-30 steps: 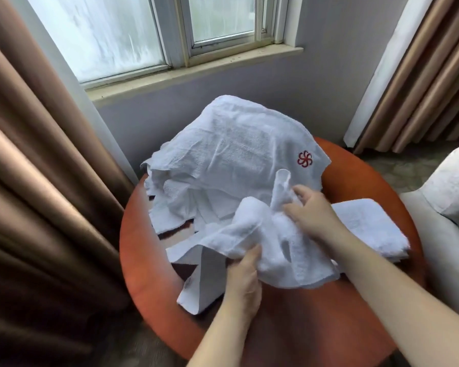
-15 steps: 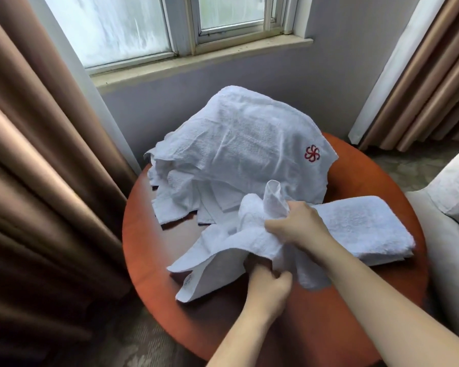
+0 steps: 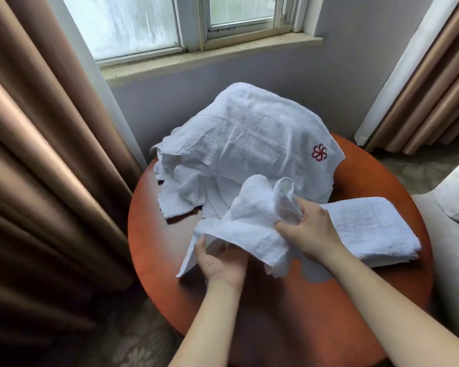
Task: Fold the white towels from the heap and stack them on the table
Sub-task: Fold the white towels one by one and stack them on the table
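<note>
Here, both hands work one crumpled towel (image 3: 249, 229) over the round table (image 3: 289, 321)
The left hand (image 3: 220, 263), palm up at 7 o'clock of the cloth, pinches its hanging edge with the thumb, the other fingers tucked beneath; the right hand (image 3: 310, 231), at 3 o'clock, has its fingers curled into the bunched middle. The heap (image 3: 244, 139) of white towels rises at 12 o'clock on the table, a red flower emblem (image 3: 319, 152) on its top sheet. A folded towel (image 3: 368, 226) lies flat at 3 o'clock on the table, just behind the right wrist
</note>
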Available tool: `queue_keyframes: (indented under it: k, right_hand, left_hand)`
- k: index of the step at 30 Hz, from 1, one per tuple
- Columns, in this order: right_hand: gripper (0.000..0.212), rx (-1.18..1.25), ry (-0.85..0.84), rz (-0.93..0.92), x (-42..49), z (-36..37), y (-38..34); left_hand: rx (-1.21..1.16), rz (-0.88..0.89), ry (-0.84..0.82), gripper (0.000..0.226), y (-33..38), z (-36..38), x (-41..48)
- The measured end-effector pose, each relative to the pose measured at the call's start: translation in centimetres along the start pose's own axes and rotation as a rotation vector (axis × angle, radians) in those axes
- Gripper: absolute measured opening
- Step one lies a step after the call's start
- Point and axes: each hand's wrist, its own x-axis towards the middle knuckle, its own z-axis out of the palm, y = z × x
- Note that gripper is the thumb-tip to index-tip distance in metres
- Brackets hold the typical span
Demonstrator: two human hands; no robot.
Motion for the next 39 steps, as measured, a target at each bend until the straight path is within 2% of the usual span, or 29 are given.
queue_keyframes:
  k: [3,6,9,13,15,17,19,24,27,30,31,34,36,39]
  right_hand:
    - [0.021,0.073,0.020,0.010,-0.2,-0.3,0.5]
    - [0.019,0.159,0.032,0.042,-0.1,-1.3,1.1]
    - [0.019,0.252,0.062,0.081,0.3,-2.3,2.2]
    - [0.020,0.282,0.123,0.143,0.9,-3.0,4.3]
    - [0.018,0.231,0.123,0.222,1.1,-2.9,5.6]
    - [0.013,0.123,0.023,0.293,0.9,-2.3,7.0]
    - [0.014,0.065,-0.006,0.361,0.7,-1.8,8.1]
    - [0.034,0.135,0.284,0.560,1.6,-3.4,8.7]
    - [0.039,0.250,0.409,0.620,2.3,-6.0,8.4]
    - [0.050,0.252,0.419,0.626,2.9,-8.1,7.6]
    - [0.049,0.254,0.404,0.600,2.8,-8.4,6.5]
    - [0.028,0.286,0.298,0.454,2.3,-7.0,2.6]
    - [0.024,0.332,0.196,0.356,1.8,-4.8,0.4]
    - [0.019,0.431,0.075,0.290,1.3,-1.8,-2.0]
  left_hand:
    - [0.079,0.063,-0.028,0.040,1.0,1.2,0.0]
    - [0.138,0.130,0.021,0.036,2.8,0.9,1.1]
    - [0.078,0.126,0.087,0.038,4.4,0.6,1.8]
    - [0.094,0.168,0.166,0.029,6.4,-0.5,1.4]
    - [0.151,0.203,0.194,0.033,6.8,-1.8,1.6]
    - [0.222,0.233,0.229,0.036,6.8,-3.3,2.3]
    - [0.273,0.241,0.294,0.035,6.5,-4.7,2.7]
    - [0.290,0.322,0.410,0.027,7.9,-6.0,3.2]
    - [0.265,0.424,0.360,0.021,9.7,-4.8,3.2]
    - [0.398,0.507,0.145,0.028,10.6,-2.4,1.5]
    - [0.459,0.505,0.050,0.032,10.5,-1.5,0.9]
    - [0.632,0.414,-0.186,0.042,8.7,0.8,-0.2]
    - [0.633,0.322,-0.260,0.044,6.3,2.2,-1.0]
    - [0.678,0.276,-0.296,0.027,2.6,3.6,-2.8]
